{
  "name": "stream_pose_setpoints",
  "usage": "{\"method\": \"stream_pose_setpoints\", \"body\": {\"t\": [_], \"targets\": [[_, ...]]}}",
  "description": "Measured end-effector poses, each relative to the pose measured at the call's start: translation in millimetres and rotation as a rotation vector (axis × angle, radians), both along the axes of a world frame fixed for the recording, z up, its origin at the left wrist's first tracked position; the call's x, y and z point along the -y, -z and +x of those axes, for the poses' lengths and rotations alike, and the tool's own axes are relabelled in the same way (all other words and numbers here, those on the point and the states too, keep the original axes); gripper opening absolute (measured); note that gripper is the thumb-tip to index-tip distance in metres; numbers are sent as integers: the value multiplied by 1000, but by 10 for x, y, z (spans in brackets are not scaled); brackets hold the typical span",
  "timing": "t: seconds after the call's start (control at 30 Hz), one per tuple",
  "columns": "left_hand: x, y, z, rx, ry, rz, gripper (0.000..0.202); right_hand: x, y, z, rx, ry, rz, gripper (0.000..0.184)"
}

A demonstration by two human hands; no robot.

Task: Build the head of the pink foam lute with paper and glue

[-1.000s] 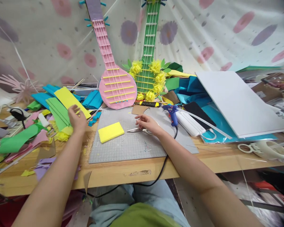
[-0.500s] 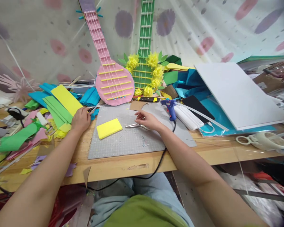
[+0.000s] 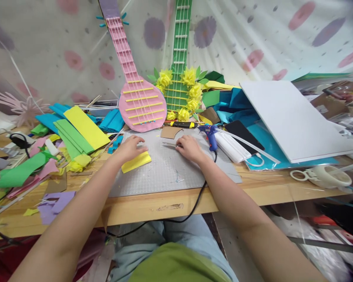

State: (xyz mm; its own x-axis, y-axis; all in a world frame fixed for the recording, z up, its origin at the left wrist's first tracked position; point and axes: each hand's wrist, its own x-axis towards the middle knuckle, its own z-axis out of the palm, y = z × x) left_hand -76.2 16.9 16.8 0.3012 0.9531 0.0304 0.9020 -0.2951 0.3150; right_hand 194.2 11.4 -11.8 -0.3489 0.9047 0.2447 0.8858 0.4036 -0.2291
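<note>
My left hand [image 3: 131,149] is over the yellow folded paper [image 3: 137,162] on the grey cutting mat [image 3: 155,182]. Its fingers are apart, with nothing visible between thumb and fingers. To the right, my right hand [image 3: 189,148] is closed around the handles of a pair of scissors [image 3: 170,144]. Their blades point left, and the handles are mostly hidden by the fingers. Just beyond the scissors lies a small brown cardboard piece [image 3: 168,132]. A blue glue gun [image 3: 212,139] rests to the right of that hand, its black cord running over the table's front edge.
Pink [image 3: 142,103] and green [image 3: 179,88] paper-covered instruments lean at the back. Folded green paper [image 3: 72,135] and scraps crowd the left. A yellow-black cutter [image 3: 184,124], a white board [image 3: 294,121] and a tape roll [image 3: 337,175] are on the table.
My left hand has moved right, from the green and yellow paper pile to the yellow folded paper. My right hand has closed on the scissors, which have shifted up and right.
</note>
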Motion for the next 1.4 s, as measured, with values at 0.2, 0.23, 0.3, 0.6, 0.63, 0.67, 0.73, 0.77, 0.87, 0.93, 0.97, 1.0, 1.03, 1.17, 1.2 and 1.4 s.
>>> {"method": "stream_pose_setpoints", "body": {"t": [0.2,0.23,0.3,0.6,0.63,0.67,0.73,0.77,0.87,0.93,0.97,1.0,1.03,1.17,1.2,1.4], "targets": [[-13,-65,-70,-124,-89,-246,56,-110,40,78,16,337,31,19],[-15,-67,-76,-115,-99,-265,54,-114,52,72,16,360,27,19],[-15,-62,-66,-95,-139,-307,50,-107,73,50,5,385,29,20],[-69,-87,57,35,-288,-114,22,8,50,-98,-172,252,124,20],[-103,-106,12,-4,-326,-56,19,16,49,-106,-193,230,133,19],[-143,-124,-55,-49,-371,-3,19,23,51,-111,-212,213,140,19],[-236,-156,-242,-128,-459,74,23,29,57,-119,-238,192,145,19],[-285,-168,-354,-167,-509,92,25,30,61,-124,-247,188,142,19],[-417,-197,-698,-309,-556,62,29,29,66,-143,-262,168,113,19],[-479,-214,-890,-407,-427,19,30,32,68,-157,-263,146,90,19],[-503,-223,-970,-454,-391,12,30,35,70,-164,-263,134,82,19],[-521,-233,-1041,-490,-361,25,28,38,72,-169,-262,122,76,19],[-536,-245,-1105,-523,-348,54,27,42,75,-173,-262,113,70,19],[-562,-308,-1336,-635,-361,119,26,59,70,-189,-252,91,32,19],[-562,-326,-1384,-645,-373,86,27,63,63,-194,-247,91,22,19],[-578,-362,-1430,-639,-261,-88,51,84,31,-212,-223,98,-18,20]]}}
